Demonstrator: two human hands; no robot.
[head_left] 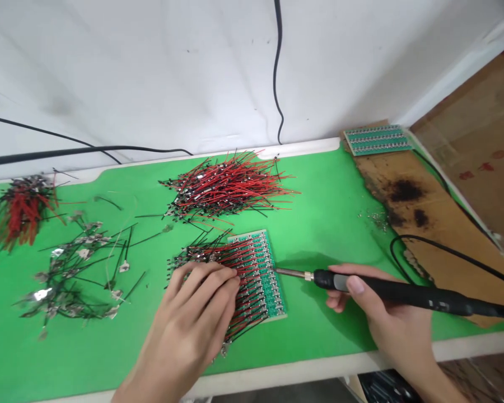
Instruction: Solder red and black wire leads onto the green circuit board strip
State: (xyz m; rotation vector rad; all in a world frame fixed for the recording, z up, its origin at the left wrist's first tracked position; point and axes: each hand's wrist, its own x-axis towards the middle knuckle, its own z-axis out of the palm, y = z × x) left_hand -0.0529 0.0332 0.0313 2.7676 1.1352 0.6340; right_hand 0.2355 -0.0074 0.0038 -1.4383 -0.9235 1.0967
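Note:
My right hand (373, 296) is wrapped round a black soldering iron (386, 288). The iron's metal tip points left and meets the right part of a green circuit board (277, 285). Rows of silvery solder points cover this board, and red wires (252, 288) run from it to the left, side by side. My left hand (197, 313) bends over these wires at the board's left side, its fingers closed together with the fingertips at a red wire. Black wire ends with small metal parts (193, 254) stick out behind that hand, which hides part of the bundle.
A pile of red and black wires (231, 187) lies behind the board. Loose black leads with metal tabs (79, 257) and another wire bundle (23, 210) are on the left. At right, a second board (378, 140) rests on scorched cardboard (437, 224), crossed by a black cable (457, 252).

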